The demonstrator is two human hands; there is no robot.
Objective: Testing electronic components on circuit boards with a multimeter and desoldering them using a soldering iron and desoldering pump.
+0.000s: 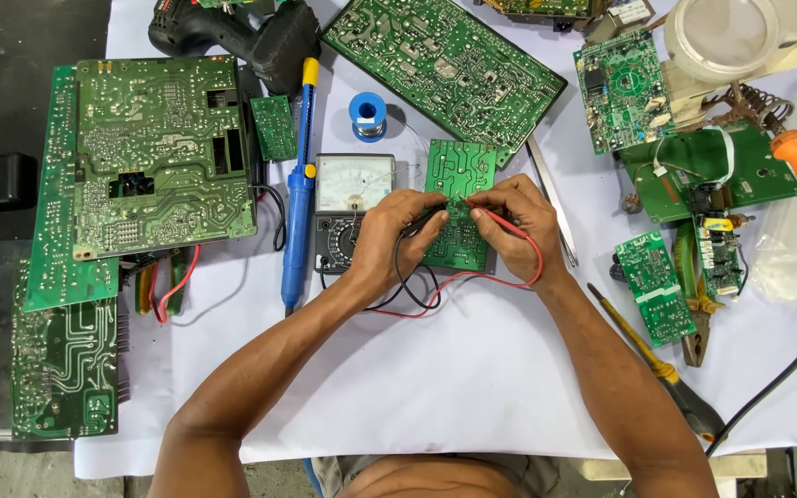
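Hands meet over a small green board [458, 205] lying flat on the white cloth [472, 378]. The left hand [394, 235] has its fingers clamped on a black probe [431, 219]; the right hand [523, 221] pinches a red probe [486, 208], both tips touching the board. An analog meter [352, 207] sits just left of the board, a blue solder sucker [299, 198] beyond it, tweezers [551, 198] to the right.

Bright even overhead light — soft shadows, sharp focus, slight edge distortion.
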